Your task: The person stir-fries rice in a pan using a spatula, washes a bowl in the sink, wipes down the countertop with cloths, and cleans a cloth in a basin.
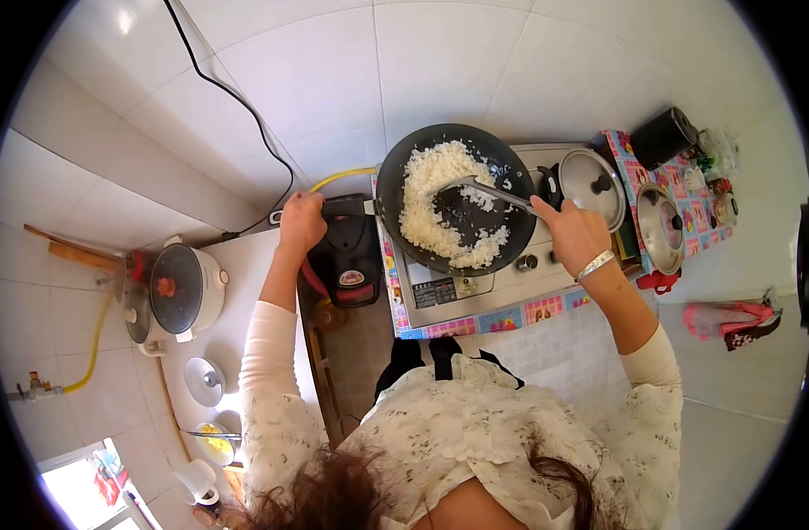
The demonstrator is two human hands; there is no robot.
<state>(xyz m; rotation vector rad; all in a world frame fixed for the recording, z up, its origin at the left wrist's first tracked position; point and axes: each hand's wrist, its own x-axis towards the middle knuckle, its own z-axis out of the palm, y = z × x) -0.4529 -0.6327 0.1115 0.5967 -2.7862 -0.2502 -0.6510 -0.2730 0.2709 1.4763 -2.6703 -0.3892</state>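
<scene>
While left hand (304, 221) grips wok (460, 212), spatula (493, 190) touches rice (417, 205)

One head-worn view faces forward and down towards the nearby stove (508, 283)

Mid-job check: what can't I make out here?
Head view:
What lies beneath the pan: hidden by it.
Gripped part of the spatula: covered by the right hand.
Print on the stove label: too small to read.
Yellow food: too small to identify.
Dark object, far right: cut off by the view's edge.
</scene>
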